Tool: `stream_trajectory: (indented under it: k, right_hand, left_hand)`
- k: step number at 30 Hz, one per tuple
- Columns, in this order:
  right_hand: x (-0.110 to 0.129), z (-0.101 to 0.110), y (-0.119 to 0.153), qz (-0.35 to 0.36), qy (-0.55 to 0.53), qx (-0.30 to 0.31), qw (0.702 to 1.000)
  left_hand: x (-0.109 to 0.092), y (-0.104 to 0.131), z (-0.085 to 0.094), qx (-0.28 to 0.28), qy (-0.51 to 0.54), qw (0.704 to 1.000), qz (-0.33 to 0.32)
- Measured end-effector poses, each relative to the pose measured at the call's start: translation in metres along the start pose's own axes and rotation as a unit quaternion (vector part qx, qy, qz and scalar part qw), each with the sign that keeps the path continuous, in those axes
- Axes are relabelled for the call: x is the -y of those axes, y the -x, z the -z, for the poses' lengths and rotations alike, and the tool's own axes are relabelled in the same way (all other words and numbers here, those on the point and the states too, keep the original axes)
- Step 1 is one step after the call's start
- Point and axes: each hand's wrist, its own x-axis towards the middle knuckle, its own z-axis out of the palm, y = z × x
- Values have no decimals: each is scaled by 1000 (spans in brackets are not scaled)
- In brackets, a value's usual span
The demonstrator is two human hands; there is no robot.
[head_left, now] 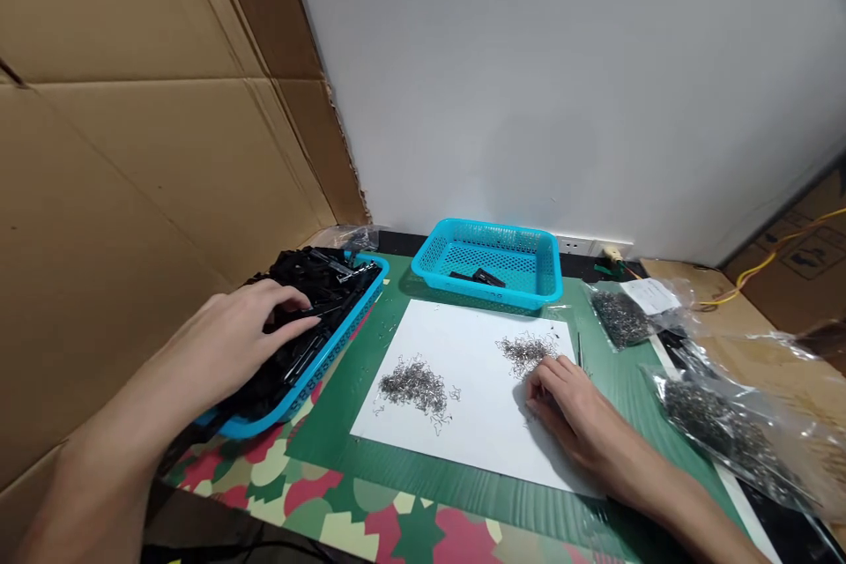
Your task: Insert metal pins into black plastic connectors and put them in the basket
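My left hand (pixel 255 326) reaches over a blue basket (pixel 334 352) heaped with black plastic parts (pixel 300 273). Its thumb and fingers are apart, close above the parts, and I see nothing held between them. On a white sheet (pixel 463 414), my right hand (pixel 561 397) rests at the near edge of a small pile of bent metal wire pieces (pixel 525 352). Its fingers are curled together; whatever they pinch, if anything, is hidden. A second, larger wire pile (pixel 416 386) lies on the sheet's left half.
Behind the sheet stands another blue basket (pixel 548 282) with a few black parts (pixel 486 278) inside. Clear bags of metal pieces (pixel 621 317) lie at the right, near a thin tool (pixel 580 350). Cardboard (pixel 165 150) walls the left side; a power strip (pixel 575 245) sits behind.
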Motion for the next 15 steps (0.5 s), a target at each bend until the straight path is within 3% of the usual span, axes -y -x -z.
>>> stream_trajectory:
  k: [8,12,15]
  right_hand:
    - [-3,3,0,-46,-108,-61,991]
    - [-6,6,1,-43,-141,-98,984]
    - [-7,11,3,-46,-137,-100,984]
  left_hand:
    - [-9,-18,-5,46,-66,996,-48]
    - [-6,-18,2,-24,-21,999,-40]
    - [7,0,5,-100,17,995,18]
